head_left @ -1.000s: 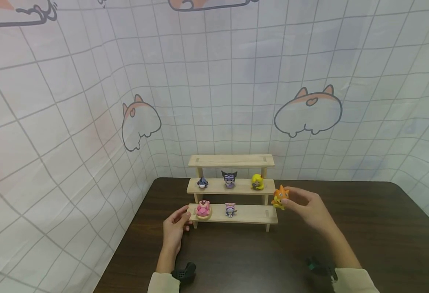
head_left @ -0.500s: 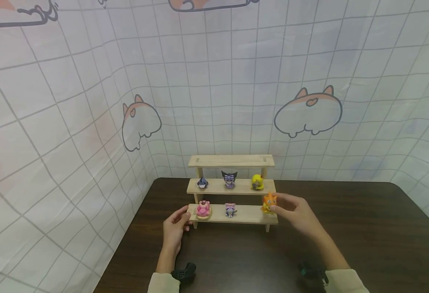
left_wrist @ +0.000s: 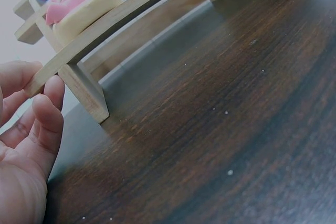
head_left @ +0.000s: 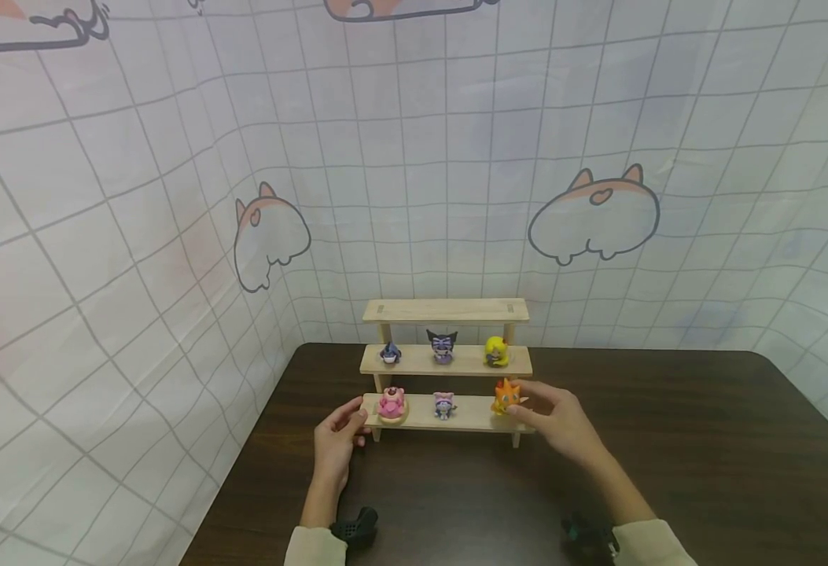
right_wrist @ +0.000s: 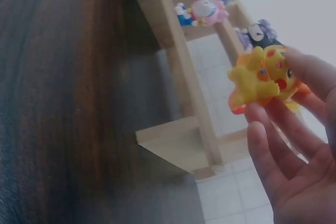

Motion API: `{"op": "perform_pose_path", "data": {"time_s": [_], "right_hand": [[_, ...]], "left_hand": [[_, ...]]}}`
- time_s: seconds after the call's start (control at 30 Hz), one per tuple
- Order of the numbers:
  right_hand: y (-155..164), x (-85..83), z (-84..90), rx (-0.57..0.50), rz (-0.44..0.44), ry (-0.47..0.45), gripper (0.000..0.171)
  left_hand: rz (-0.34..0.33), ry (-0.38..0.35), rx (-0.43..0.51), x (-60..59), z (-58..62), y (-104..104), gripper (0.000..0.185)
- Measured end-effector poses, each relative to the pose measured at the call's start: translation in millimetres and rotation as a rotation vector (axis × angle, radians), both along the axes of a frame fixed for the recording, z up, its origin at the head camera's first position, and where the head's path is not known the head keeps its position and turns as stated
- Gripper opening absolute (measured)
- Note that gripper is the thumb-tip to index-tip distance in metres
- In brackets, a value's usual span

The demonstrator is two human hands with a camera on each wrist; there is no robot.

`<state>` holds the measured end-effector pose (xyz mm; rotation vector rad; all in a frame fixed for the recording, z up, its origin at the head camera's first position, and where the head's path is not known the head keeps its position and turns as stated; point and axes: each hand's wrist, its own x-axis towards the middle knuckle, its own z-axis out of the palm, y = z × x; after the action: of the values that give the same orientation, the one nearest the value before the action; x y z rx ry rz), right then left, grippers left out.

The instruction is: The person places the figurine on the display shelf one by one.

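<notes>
A three-tier wooden display stand (head_left: 414, 423) stands on the dark table. My right hand (head_left: 555, 417) pinches an orange and yellow toy figurine (right_wrist: 257, 80) between thumb and fingers, at the right end of the lowest tier. Whether its base touches the board, I cannot tell. At the other end, my left hand (left_wrist: 31, 124) grips the tip of the lowest board, thumb above and fingers below. Beside it sits a pink bear figurine (head_left: 391, 404) on a round cream base. A small pink and white figurine (head_left: 445, 406) occupies the middle of that tier.
On the middle tier stand a blue figurine (head_left: 390, 353), a black and purple figurine (head_left: 443, 347) and a yellow-haired figurine (head_left: 496, 352). The top board (head_left: 446, 310) rises behind them. A white grid-patterned curtain (head_left: 449, 157) hangs behind the table (head_left: 704, 456).
My right hand has moved left with the orange and yellow figurine, from beyond the stand's right end to over the lowest board. The left hand has stayed in place.
</notes>
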<state>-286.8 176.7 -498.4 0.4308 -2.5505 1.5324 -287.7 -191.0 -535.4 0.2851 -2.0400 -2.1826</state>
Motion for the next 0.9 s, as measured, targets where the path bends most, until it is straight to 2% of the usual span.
{"op": "perform_pose_path", "data": {"time_s": [0.37, 0.9], "right_hand": [[-5.0, -1.3, -8.0, 0.029, -0.034, 0.011, 0.046], [-4.9, -3.7, -14.0, 0.014, 0.002, -0.031, 0.047]], "left_hand": [[-0.008, 0.011, -0.003, -0.5, -1.7, -0.9, 0.034], [-0.007, 0.006, 0.000, -0.5, -1.8, -1.3, 0.034]]}}
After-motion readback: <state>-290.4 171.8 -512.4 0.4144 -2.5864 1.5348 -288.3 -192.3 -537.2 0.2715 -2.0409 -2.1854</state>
